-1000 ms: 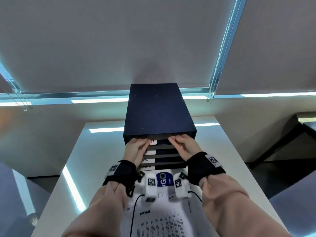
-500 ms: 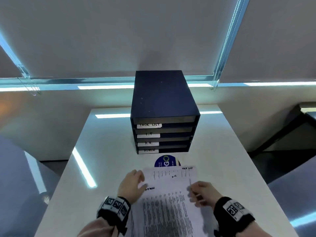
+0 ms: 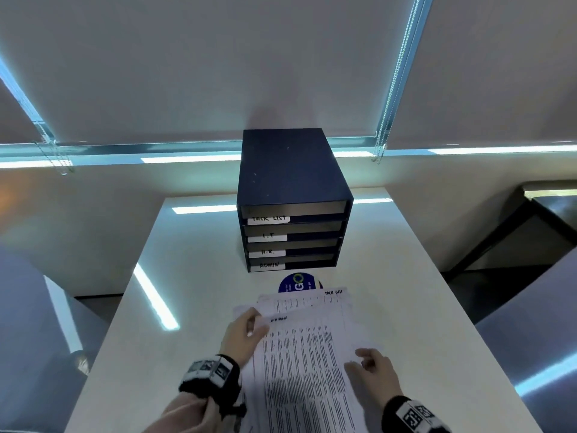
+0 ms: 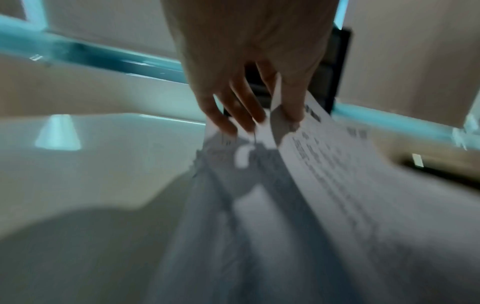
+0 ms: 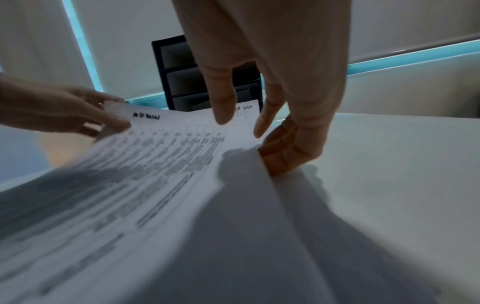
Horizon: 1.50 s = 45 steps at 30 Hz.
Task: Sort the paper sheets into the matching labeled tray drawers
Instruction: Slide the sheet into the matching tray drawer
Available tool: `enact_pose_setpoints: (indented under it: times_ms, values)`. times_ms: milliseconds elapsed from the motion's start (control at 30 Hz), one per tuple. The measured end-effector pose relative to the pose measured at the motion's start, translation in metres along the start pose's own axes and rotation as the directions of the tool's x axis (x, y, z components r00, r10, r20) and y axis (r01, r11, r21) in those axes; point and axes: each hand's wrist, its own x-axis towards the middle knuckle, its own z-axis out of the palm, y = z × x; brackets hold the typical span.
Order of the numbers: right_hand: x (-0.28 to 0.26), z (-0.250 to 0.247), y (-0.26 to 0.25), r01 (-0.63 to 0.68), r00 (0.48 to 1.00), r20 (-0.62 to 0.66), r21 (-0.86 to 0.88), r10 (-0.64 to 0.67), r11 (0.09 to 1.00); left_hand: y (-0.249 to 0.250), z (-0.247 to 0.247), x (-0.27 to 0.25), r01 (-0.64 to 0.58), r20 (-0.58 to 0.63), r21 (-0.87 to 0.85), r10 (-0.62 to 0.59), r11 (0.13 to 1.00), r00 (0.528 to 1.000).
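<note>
My left hand (image 3: 242, 334) pinching the ADMIN sheet's (image 5: 145, 144) corner off the paper stack (image 3: 309, 364) on the bench (image 3: 193, 276), my right hand (image 3: 373, 370) loosely open at its right edge, 4 labeled tray drawers (image 3: 295, 242) beyond.

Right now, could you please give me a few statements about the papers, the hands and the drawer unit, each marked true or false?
1. The left hand pinches the sheet marked ADMIN. True.
2. The drawer unit has five labelled drawers. False: four.
3. The top drawer reads TASK LIST. True.
4. The right hand grips a pen. False: it holds nothing and sits at the sheets' right edge.
5. The ADMIN drawer is the lowest. True.
</note>
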Motion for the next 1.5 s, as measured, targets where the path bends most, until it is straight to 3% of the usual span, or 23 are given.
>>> enact_pose_setpoints:
  times_ms: [67,133,200,267,333,500,733,833,933,1000,1100,1300,1500]
  values:
    - [0.004,-0.003,-0.002,-0.012,0.999,0.044,0.14,0.006,0.99,0.022,-0.008,0.003,0.17,0.087,-0.449,-0.147,0.877,0.985]
    - [0.006,-0.005,-0.009,-0.004,0.996,0.092,0.24,-0.019,0.971,0.036,-0.016,0.012,0.316,0.188,-0.665,-0.258,0.676,0.948]
    - [0.004,-0.008,-0.019,-0.027,0.984,0.168,0.423,-0.049,0.906,0.039,-0.021,0.025,0.347,0.241,-0.789,-0.264,0.508,0.934]
    - [0.002,-0.013,-0.029,-0.084,0.971,0.228,0.592,-0.067,0.802,0.038,-0.026,0.032,0.358,0.247,-0.827,-0.292,0.434,0.924]
    - [0.009,-0.014,-0.028,-0.095,0.965,0.25,0.612,-0.078,0.785,0.043,-0.03,0.032,0.345,0.249,-0.849,-0.275,0.399,0.929]
    - [0.019,-0.013,-0.017,-0.119,0.959,0.275,0.618,-0.072,0.777,0.054,-0.033,0.028,0.278,0.177,-0.814,-0.238,0.51,0.955]
    - [0.002,-0.021,-0.025,-0.131,0.951,0.296,0.639,-0.085,0.758,0.045,-0.027,0.028,0.312,0.158,-0.793,-0.317,0.523,0.935]
    - [0.01,-0.014,-0.008,-0.215,0.915,0.402,0.56,-0.035,0.8,0.045,-0.025,0.033,0.304,0.113,-0.774,-0.351,0.555,0.929]
    - [-0.003,-0.006,-0.012,-0.205,0.881,0.468,0.504,-0.066,0.839,0.041,-0.023,0.049,0.296,0.038,-0.753,-0.409,0.588,0.912]
    - [0.002,-0.008,-0.018,-0.191,0.896,0.441,0.481,-0.048,0.856,0.045,-0.021,0.058,0.312,0.013,-0.713,-0.434,0.628,0.901]
    - [0.011,-0.017,-0.039,-0.244,0.898,0.44,0.528,-0.016,0.813,0.052,-0.017,0.062,0.393,0.048,-0.604,-0.46,0.694,0.887]
    - [0.059,-0.029,-0.077,-0.288,0.914,0.391,0.441,0.108,0.85,0.056,-0.023,0.066,0.508,0.218,-0.664,-0.508,0.548,0.833]
    - [0.089,-0.039,-0.113,-0.285,0.912,0.38,0.311,0.156,0.907,0.041,-0.017,0.065,0.591,0.318,-0.583,-0.513,0.557,0.797]
